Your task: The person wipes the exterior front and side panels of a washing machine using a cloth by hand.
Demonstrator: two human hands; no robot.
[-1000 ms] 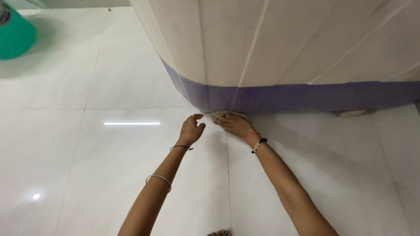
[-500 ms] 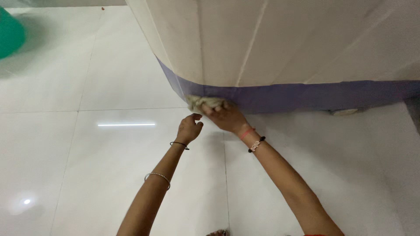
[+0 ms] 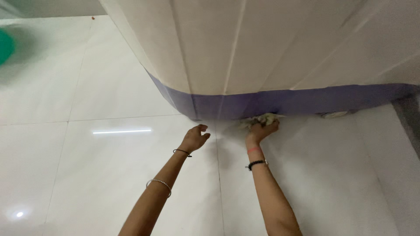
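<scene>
My right hand [image 3: 260, 131] grips a crumpled pale cloth [image 3: 260, 119] and presses it against the purple band [image 3: 306, 101] along the bottom of a large cream-coloured appliance [image 3: 262, 43]. My left hand [image 3: 195, 138] hovers just above the white floor [image 3: 109, 161], left of the cloth, fingers loosely curled and holding nothing. It sits close to the appliance's rounded lower corner. Both wrists carry bracelets.
A white round foot [image 3: 334, 115] shows under the appliance to the right of the cloth. A green object [image 3: 4, 46] sits at the far left edge. A dark strip [image 3: 411, 122] runs along the right edge. Glossy tiles reflect a ceiling light [image 3: 122, 131].
My right hand has dragged the cloth to the right along the purple band, from the rounded corner toward the middle. The left hand stayed roughly in place. The view shifted rightward.
</scene>
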